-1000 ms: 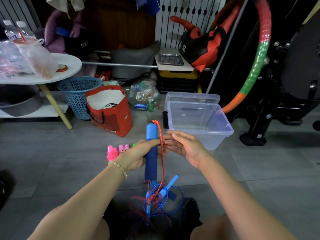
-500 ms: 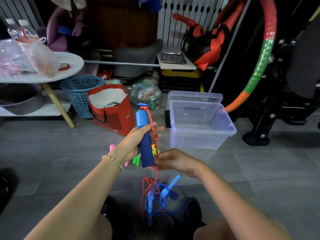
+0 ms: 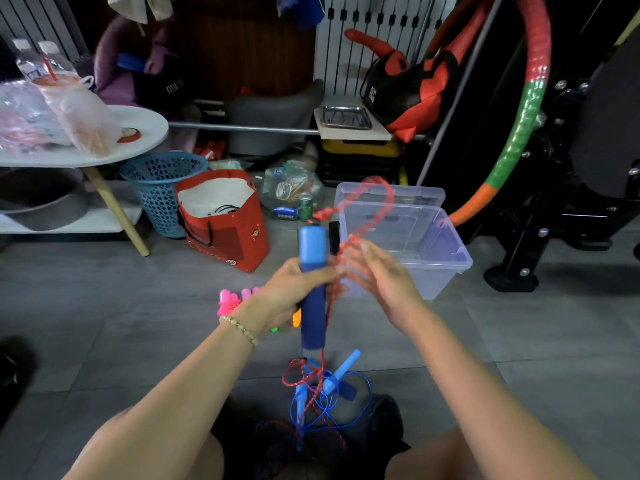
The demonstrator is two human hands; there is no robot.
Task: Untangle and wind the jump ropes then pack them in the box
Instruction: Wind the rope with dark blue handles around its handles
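We read "8KG" on a black-red bag (image 3: 405,93); our left hand (image 3: 291,292) clasps the blue foam handle (image 3: 311,247); the right hand (image 3: 381,278) is too blurred to tell.

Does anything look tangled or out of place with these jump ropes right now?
Yes. Below the blue handle that the left hand grips upright, the red rope and a blue rope lie snarled together in a heap on the floor. The clear box beyond looks empty.
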